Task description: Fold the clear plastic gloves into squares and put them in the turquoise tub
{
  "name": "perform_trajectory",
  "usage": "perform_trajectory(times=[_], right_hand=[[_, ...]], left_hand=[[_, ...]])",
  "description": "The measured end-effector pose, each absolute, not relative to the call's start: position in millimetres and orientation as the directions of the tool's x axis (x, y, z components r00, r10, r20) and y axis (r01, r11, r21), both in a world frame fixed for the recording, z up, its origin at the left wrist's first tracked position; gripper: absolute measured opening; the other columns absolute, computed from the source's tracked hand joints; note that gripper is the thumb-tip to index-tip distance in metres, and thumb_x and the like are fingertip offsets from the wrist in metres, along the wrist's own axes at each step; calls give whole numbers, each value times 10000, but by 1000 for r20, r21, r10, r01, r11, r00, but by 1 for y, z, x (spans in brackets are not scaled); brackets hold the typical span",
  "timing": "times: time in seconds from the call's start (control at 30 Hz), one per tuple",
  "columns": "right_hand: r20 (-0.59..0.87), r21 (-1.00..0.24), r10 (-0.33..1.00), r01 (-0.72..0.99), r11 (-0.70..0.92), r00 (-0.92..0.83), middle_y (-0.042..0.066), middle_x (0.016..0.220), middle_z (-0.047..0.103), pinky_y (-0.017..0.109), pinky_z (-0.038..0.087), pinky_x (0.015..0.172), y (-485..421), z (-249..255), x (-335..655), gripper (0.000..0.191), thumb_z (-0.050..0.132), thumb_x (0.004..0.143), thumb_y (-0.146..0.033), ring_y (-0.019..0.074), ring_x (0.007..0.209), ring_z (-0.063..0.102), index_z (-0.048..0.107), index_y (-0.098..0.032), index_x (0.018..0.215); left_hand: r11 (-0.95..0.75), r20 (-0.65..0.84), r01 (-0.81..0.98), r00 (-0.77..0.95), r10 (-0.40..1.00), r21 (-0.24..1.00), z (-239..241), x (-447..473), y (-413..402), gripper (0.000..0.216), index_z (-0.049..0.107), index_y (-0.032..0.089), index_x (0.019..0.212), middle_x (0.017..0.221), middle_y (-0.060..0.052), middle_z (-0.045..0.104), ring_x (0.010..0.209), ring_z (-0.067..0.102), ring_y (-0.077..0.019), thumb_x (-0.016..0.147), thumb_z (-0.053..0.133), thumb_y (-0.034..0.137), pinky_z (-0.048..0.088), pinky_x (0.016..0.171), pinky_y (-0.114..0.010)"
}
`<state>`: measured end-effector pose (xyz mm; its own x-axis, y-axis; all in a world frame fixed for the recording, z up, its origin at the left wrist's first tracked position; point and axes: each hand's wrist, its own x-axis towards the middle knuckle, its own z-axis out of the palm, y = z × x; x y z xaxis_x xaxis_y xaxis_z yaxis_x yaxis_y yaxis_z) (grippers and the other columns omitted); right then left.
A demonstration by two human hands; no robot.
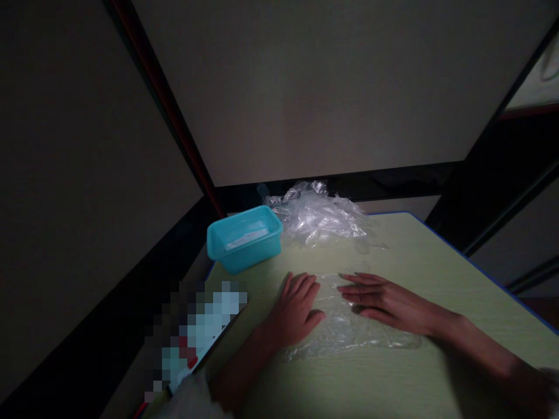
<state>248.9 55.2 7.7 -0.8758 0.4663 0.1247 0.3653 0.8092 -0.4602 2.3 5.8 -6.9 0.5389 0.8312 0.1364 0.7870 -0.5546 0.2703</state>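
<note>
1. I am looking down at a pale green table with a thin blue edge (437, 273) in a dim room, with both of my bare hands laid on it.
2. My left hand (294, 308) lies palm down, fingers together and flat, on the left part of a clear, flat plastic bag (349, 331) that sits on the table just in front of me. Nothing is pinched or gripped; the hand only presses.
3. My right hand (379, 299) also lies flat and open on the same bag, its fingers pointing left toward my other hand, the fingertips near it but not touching.
4. Judging by the two flat palms, I seem to be holding the thin film down and smoothing it so it stays spread out.
5. Farther back on the table lies a crumpled heap of clear plastic bags (317, 215), well apart from my hands.
6. Just left of that heap, near the table's far left corner, stands a turquoise rectangular plastic tub (244, 238) with something pale and flat inside; I cannot tell what.
</note>
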Motion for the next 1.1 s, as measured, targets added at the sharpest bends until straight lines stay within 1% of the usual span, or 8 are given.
perform_trajectory(times=[0.2,0.37,0.5,0.67,0.8,0.9,1.0,1.1], right_hand=[[108,-454,463,371,810,-880,46,1257,570,509,310,1044,56,9,253,347,470,899,-310,250,1287,349,543,-244,1231],[137,-431,429,336,837,-893,59,1244,581,482,334,1036,56,14,253,317,445,910,-296,237,1271,379,589,-200,1175],[187,-397,508,409,822,-841,56,1278,550,503,315,1039,59,13,251,343,409,924,-320,232,1243,422,544,-227,1225],[200,-346,586,503,792,-785,89,1381,418,539,244,1058,62,8,239,441,386,927,-350,255,1290,338,405,-201,1342],[142,-273,558,509,816,-818,135,1441,280,525,196,1077,58,2,228,569,364,922,-438,258,1332,236,276,-144,1401],[65,-261,531,499,826,-845,162,1455,224,504,168,1091,56,-4,226,676,350,900,-523,260,1345,181,211,-109,1416],[33,-270,530,503,821,-847,154,1468,178,496,156,1096,55,-9,230,711,354,891,-544,258,1350,152,139,-132,1430],[54,-281,525,492,824,-849,129,1476,148,501,153,1095,55,-13,235,719,370,891,-532,259,1351,142,69,-169,1435]], left_hand=[[-529,115,801,519,847,279,-8,3,7,429,422,151,1235,1358,-130,419,1296,287,-269,853,508,328,146,1085,-538],[-524,124,794,512,850,308,-10,3,6,454,399,130,1235,1331,-150,421,1291,300,-260,833,530,295,139,1089,-527],[-512,86,792,515,853,331,-1,2,6,514,370,111,1270,1364,-168,387,1322,256,-263,821,548,287,108,1089,-541],[-531,5,791,556,831,305,14,5,11,564,306,112,1342,1449,-154,276,1360,169,-252,864,502,337,76,1080,-573],[-568,-22,789,588,809,234,15,11,15,604,267,90,1370,1460,-147,242,1367,141,-244,884,461,393,62,1084,-563],[-573,-47,797,591,805,192,10,12,16,616,247,70,1379,1459,-152,231,1368,131,-241,899,426,411,69,1088,-553],[-581,-48,797,595,802,163,1,9,17,619,246,70,1382,1459,-156,226,1368,135,-240,905,409,428,77,1090,-542],[-607,-3,779,615,788,160,-8,3,20,642,228,92,1393,1465,-146,215,1368,139,-233,905,379,479,83,1094,-526]])
